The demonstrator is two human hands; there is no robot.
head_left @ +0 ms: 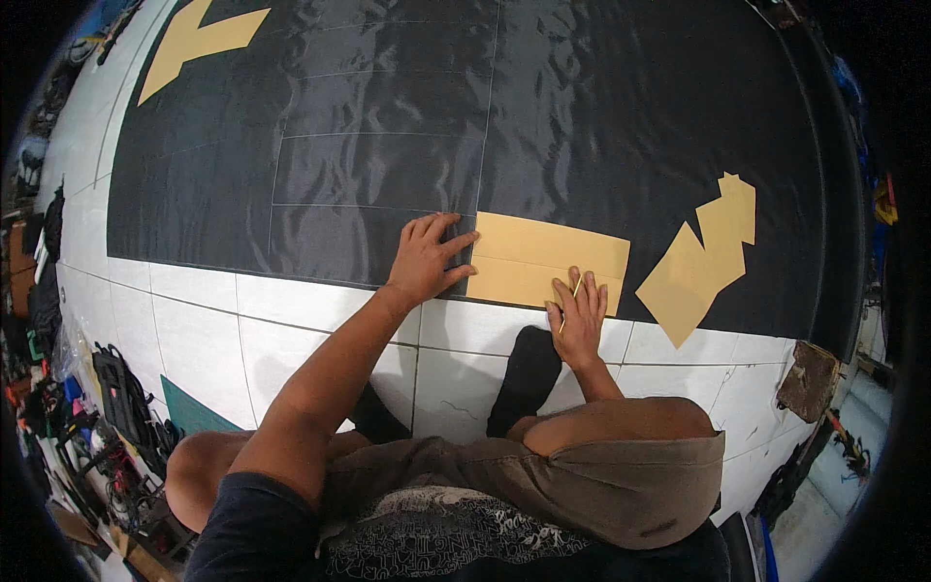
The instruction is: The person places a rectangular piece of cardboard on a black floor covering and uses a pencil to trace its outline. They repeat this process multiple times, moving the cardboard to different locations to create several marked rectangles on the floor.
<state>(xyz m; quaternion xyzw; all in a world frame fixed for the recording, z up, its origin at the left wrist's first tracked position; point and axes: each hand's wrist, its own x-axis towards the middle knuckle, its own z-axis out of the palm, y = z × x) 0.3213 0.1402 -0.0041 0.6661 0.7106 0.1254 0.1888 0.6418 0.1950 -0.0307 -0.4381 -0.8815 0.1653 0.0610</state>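
A rectangular tan card template (553, 254), with a crease line running across it, lies on black fabric (388, 107) near the fabric's front edge. My left hand (427, 257) rests on the fabric with fingers spread, and its fingertips touch the card's left edge. Flat on the card's lower right part is my right hand (582, 315). Between its fingers sits a thin yellow pencil-like stick (578, 285); its kind is not clear. Thin pale lines form several rectangles on the fabric to the left of the card and beyond it.
Angular tan card pieces (722, 242) lie on the fabric at right, and another card piece (189, 48) at far left. White floor tiles (194, 320) show in front. Cluttered tools and bags (126, 407) line the left side. A brown block (808, 381) stands by the fabric's right corner.
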